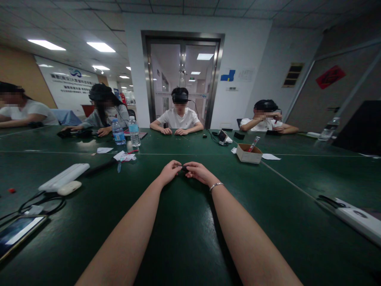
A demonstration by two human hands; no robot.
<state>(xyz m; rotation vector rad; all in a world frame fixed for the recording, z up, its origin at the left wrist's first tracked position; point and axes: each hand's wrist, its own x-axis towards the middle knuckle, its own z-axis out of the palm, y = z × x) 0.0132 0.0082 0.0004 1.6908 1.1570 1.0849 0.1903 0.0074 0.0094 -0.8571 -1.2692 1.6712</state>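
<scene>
My left hand [170, 171] and right hand [199, 172] pinch a small black object [185, 168] between closed fingertips, near the brown cardboard box [249, 153] on the dark green table [184, 222]

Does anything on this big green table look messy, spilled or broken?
Nothing spilled or broken. Both hands, left hand and right hand, pinch a small dark object. Paper scraps lie loose near the two water bottles.

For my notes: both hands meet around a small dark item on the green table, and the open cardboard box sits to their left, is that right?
Not quite: in the head view the cardboard box sits to the right of the left hand and right hand, which do pinch a small dark item over the green table.
</scene>
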